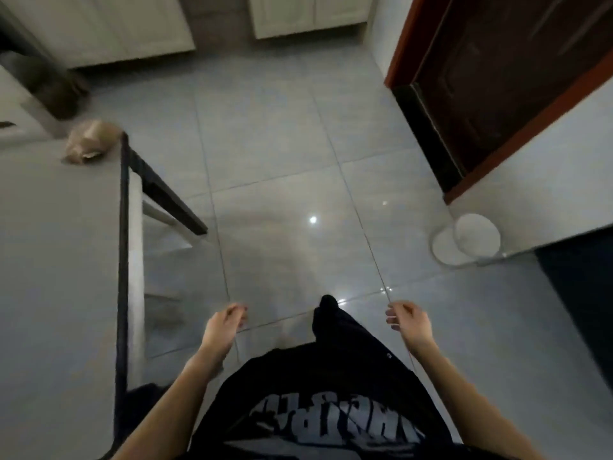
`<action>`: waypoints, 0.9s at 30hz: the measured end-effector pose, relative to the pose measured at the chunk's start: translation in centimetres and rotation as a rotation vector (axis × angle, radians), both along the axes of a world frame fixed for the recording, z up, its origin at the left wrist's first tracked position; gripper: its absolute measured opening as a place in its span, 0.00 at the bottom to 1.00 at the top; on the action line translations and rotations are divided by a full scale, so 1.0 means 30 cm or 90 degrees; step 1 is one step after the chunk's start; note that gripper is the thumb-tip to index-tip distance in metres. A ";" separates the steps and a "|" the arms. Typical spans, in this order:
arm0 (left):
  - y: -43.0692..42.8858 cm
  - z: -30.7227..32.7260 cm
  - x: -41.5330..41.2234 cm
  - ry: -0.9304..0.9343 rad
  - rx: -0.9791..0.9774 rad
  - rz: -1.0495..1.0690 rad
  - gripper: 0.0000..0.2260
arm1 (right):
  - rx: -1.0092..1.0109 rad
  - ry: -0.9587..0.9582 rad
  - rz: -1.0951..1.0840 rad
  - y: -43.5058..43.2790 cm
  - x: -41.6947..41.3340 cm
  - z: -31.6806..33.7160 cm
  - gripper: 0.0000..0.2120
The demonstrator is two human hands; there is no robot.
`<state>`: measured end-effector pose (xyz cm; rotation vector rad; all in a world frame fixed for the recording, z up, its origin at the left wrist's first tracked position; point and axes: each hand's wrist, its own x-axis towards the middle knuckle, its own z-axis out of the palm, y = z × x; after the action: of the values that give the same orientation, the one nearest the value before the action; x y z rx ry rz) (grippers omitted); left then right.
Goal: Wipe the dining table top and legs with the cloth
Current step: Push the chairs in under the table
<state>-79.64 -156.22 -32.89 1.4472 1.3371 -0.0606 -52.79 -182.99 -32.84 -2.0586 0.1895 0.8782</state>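
Progress: no wiping is under way in this frame, and I cannot judge how much of the table (59,260) has been done. Both hands hang free over the floor, to the right of the table edge. Left hand (223,325): fingers curled loosely inward, holding nothing. Right hand (408,322): fingers likewise half-curled, empty. The cloth cannot be identified with certainty; the only candidate is a crumpled tan bundle (91,141) lying on the table at its far corner, well apart from both hands, too blurred to say whether it is cloth or a bag. Judgement: either the cloth has not been picked up, or it has been set down; top and legs both remain unconfirmed. Surface: the table top is pale grey, plain, with a dark rim; 1 dark table leg (166,194) slants down from the far corner. Room: glossy grey floor tiles (282,161) reflect a ceiling light; white cabinets (109,28) stand beyond the table, a dark wooden door (491,81) with red-brown frame lies far right of it, and a white round bin (471,240) sits below that door.
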 end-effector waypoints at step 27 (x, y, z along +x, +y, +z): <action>0.969 0.189 0.358 -0.053 0.180 0.312 0.07 | 0.080 -0.031 0.505 1.691 0.569 0.064 0.11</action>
<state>-68.91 -127.16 -27.21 1.2936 1.6413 0.5208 -35.73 -132.26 -30.93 -2.0324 -0.7399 1.2556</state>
